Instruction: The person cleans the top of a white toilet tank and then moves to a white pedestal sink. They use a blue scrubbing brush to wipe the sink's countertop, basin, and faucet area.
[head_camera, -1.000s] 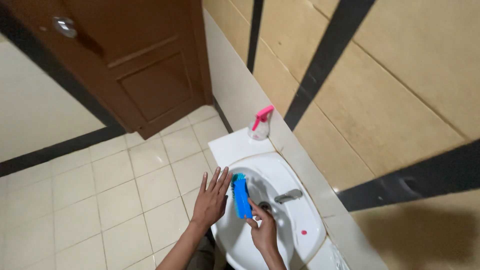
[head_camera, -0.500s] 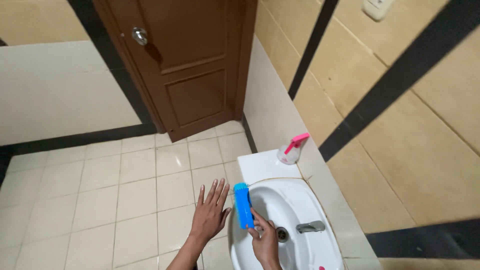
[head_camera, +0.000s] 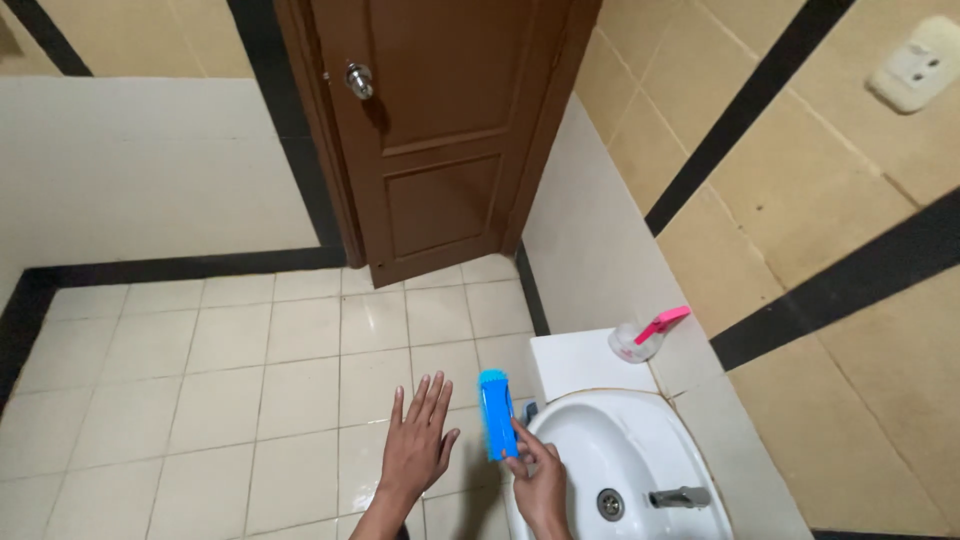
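Your right hand (head_camera: 540, 480) is closed around the lower end of a bright blue brush (head_camera: 495, 413), which stands nearly upright above your knuckles, its head pointing away from you. Just to the right of that hand lies the rim of a white sink (head_camera: 640, 410), with the drain (head_camera: 610, 504) and a grey tap (head_camera: 680, 496) a little further right. Your left hand (head_camera: 417, 447) hovers just left of the brush, flat and empty, fingers spread wide over the pale tiled floor (head_camera: 230, 380). Beyond your right hand, on a white ledge (head_camera: 575, 360), sits a clear spray bottle with a pink trigger (head_camera: 643, 336). Far ahead of both hands stands a brown door (head_camera: 440, 140) with a round metal knob (head_camera: 359, 80).
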